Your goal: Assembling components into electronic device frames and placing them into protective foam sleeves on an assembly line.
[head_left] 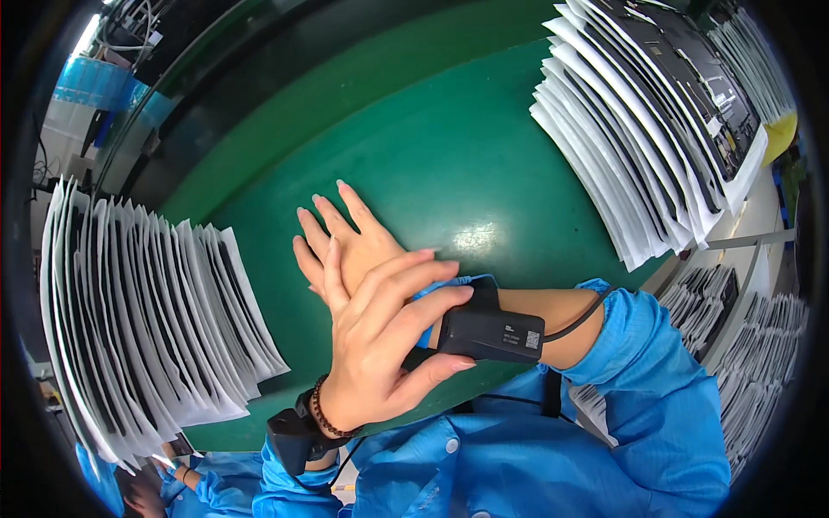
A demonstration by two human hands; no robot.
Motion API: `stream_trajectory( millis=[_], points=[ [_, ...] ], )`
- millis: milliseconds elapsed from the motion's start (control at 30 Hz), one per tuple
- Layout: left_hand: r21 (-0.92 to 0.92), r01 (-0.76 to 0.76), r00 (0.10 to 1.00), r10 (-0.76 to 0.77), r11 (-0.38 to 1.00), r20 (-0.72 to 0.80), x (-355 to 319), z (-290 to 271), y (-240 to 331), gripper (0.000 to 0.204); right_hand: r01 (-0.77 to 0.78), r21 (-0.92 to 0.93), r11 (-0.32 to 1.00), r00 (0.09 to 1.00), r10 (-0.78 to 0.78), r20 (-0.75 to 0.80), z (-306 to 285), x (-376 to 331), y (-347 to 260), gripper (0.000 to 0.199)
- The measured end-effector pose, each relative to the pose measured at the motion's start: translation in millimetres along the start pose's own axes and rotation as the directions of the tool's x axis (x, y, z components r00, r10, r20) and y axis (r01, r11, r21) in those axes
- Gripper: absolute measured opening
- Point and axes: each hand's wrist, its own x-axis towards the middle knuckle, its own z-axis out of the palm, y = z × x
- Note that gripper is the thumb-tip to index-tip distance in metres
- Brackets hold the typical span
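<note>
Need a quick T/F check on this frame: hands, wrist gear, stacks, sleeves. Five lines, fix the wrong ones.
1. The left hand reaches across to the black box on the right wrist. True.
2. The right hand is clenched in a fist. False: its fingers are extended.
3. The beaded bracelet is on the right wrist. False: the bracelet is on the left wrist.
4. Stacks with white sheets stand on the left and right of the green table. True.
5. The sleeves are white. False: the sleeves are blue.
</note>
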Motion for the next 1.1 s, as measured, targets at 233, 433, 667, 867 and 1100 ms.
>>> stream_trajectory(
  millis=[233,433,667,867,1100],
  points=[
    [-0.028,-0.073,0.995,0.074,0.997,0.06,-3,1,-8,0.052,-0.018,0.012,1.0,1.0,0.018,0.019,2,-1,0,0.063],
    [-0.02,-0.048,0.999,0.047,0.999,-0.02,2,5,0,0.054,-0.064,0.049,0.997,0.996,0.067,-0.064,11,2,-3,0.057],
    [0.025,0.016,0.99,-0.012,1.0,-0.143,-1,21,8,0.059,-0.089,-0.996,0.031,0.965,0.249,-0.079,46,13,-28,0.058],
    [0.017,0.057,0.981,-0.053,0.998,-0.184,0,29,11,0.056,-0.122,-0.991,0.062,0.973,0.207,-0.107,47,14,-23,0.056],
    [-0.018,0.066,0.972,-0.069,0.998,-0.223,4,34,14,0.055,-0.111,-0.003,0.994,0.994,0.111,0.013,-3,5,-6,0.058]
  ],
)
